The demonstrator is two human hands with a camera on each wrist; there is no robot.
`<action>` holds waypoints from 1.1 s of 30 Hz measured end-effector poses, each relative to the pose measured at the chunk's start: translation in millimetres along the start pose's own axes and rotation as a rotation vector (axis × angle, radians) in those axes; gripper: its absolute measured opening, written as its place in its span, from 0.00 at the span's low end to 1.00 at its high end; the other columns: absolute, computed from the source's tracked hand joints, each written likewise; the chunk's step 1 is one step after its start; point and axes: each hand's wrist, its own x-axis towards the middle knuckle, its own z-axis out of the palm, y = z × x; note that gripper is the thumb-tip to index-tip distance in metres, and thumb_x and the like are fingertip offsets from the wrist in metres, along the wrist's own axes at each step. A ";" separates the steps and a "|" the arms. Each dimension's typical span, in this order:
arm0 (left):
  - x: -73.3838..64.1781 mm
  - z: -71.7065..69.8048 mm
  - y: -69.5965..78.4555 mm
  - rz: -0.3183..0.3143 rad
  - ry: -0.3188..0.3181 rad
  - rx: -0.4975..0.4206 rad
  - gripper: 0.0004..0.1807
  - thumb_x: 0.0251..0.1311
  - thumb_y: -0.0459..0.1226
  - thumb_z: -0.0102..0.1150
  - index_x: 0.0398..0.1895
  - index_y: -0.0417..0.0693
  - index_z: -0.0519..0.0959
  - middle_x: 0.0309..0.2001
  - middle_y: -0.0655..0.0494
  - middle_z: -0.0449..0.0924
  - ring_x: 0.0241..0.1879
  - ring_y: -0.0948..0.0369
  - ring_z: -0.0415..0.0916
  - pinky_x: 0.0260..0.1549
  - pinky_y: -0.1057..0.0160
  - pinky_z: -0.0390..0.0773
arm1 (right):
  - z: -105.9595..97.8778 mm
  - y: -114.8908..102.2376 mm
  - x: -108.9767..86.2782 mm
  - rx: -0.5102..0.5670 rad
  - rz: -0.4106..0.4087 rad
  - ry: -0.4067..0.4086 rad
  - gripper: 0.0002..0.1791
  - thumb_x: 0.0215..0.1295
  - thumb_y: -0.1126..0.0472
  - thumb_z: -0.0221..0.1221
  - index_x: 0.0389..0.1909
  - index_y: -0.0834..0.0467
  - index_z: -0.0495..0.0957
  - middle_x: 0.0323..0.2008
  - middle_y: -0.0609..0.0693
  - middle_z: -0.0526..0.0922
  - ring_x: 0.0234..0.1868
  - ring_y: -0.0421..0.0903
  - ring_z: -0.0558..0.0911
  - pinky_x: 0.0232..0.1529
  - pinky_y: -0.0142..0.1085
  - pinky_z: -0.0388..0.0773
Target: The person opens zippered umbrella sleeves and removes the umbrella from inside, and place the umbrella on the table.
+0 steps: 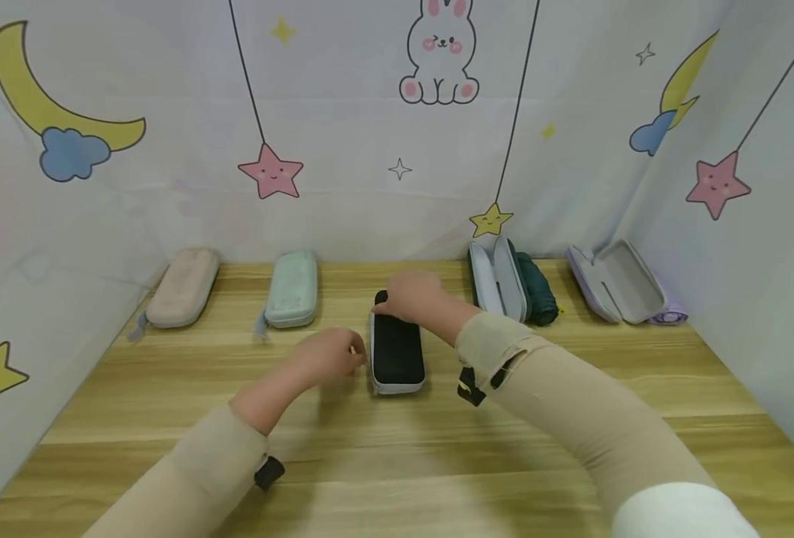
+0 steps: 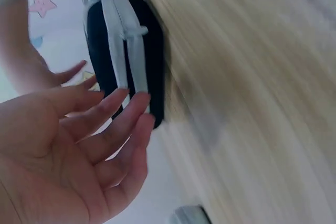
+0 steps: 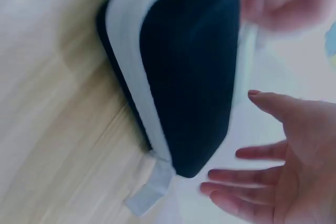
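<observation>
A black zip case (image 1: 398, 351) with a pale grey zip band lies on the wooden table, in front of me. My right hand (image 1: 416, 297) hovers over its far end; in the right wrist view its fingers (image 3: 241, 177) are spread and pinch nothing. A grey fabric loop (image 3: 149, 190) sticks out from one end of the case. Beside the case's left edge is my left hand (image 1: 333, 353), its fingers (image 2: 139, 103) loosely bent near the zip band (image 2: 126, 30). Whether those fingertips touch the case I cannot tell.
On the left lie a closed pink case (image 1: 185, 288) and a closed mint case (image 1: 292, 290), each with a tassel. At right an open dark green case (image 1: 498, 280) has a dark green bundle (image 1: 537, 288) beside it. An open purple case (image 1: 619, 284) stands by a purple roll (image 1: 669, 310).
</observation>
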 end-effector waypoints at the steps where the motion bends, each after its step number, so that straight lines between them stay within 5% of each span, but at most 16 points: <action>1: 3.8 -1.6 -3.1 -0.019 0.023 -0.018 0.11 0.70 0.38 0.53 0.46 0.45 0.82 0.30 0.58 0.82 0.31 0.60 0.78 0.36 0.56 0.77 | -1.9 -0.5 -6.0 -0.026 -0.044 0.019 0.26 0.66 0.33 0.53 0.31 0.52 0.79 0.23 0.46 0.75 0.21 0.41 0.73 0.20 0.35 0.66; 6: 27.0 -3.2 -16.6 -0.069 0.127 -0.131 0.15 0.74 0.38 0.46 0.57 0.44 0.74 0.43 0.47 0.81 0.31 0.57 0.76 0.29 0.59 0.74 | -2.0 -4.8 -40.4 -0.188 -0.344 0.084 0.27 0.67 0.39 0.57 0.59 0.51 0.76 0.48 0.49 0.80 0.43 0.45 0.80 0.39 0.39 0.78; 11: 53.8 4.0 -20.2 -0.043 0.223 -0.198 0.22 0.75 0.41 0.45 0.66 0.42 0.66 0.55 0.41 0.75 0.46 0.50 0.77 0.41 0.53 0.76 | 21.3 -13.7 -68.1 -0.442 -0.659 0.244 0.19 0.67 0.40 0.58 0.51 0.47 0.81 0.49 0.47 0.78 0.49 0.45 0.76 0.45 0.37 0.75; 14: 67.0 10.2 -16.8 -0.012 0.275 -0.209 0.25 0.76 0.43 0.44 0.70 0.41 0.63 0.64 0.39 0.67 0.60 0.45 0.68 0.53 0.47 0.71 | 40.5 -20.2 -77.4 -0.578 -0.765 0.380 0.14 0.70 0.45 0.56 0.47 0.45 0.83 0.48 0.45 0.77 0.47 0.43 0.74 0.44 0.35 0.71; 17: 78.1 16.3 -10.3 0.028 0.319 -0.191 0.27 0.76 0.45 0.43 0.72 0.41 0.61 0.69 0.39 0.60 0.67 0.43 0.60 0.61 0.45 0.64 | 54.9 -26.5 -81.9 -0.672 -0.772 0.472 0.11 0.73 0.50 0.54 0.44 0.44 0.84 0.47 0.43 0.76 0.45 0.42 0.72 0.42 0.34 0.69; 25: 93.2 27.0 0.7 0.125 0.337 -0.084 0.26 0.76 0.40 0.36 0.74 0.40 0.58 0.73 0.43 0.54 0.72 0.46 0.50 0.68 0.48 0.52 | 73.7 -35.6 -86.2 -0.722 -0.749 0.518 0.14 0.70 0.51 0.56 0.24 0.37 0.82 0.40 0.40 0.75 0.37 0.40 0.68 0.35 0.32 0.64; 33: 94.6 28.7 8.1 0.119 0.231 0.000 0.33 0.76 0.50 0.38 0.76 0.40 0.53 0.74 0.41 0.52 0.72 0.47 0.49 0.68 0.45 0.50 | 73.7 -34.9 -92.4 -0.739 -0.824 0.535 0.12 0.70 0.51 0.57 0.28 0.39 0.84 0.41 0.41 0.76 0.38 0.40 0.70 0.34 0.32 0.65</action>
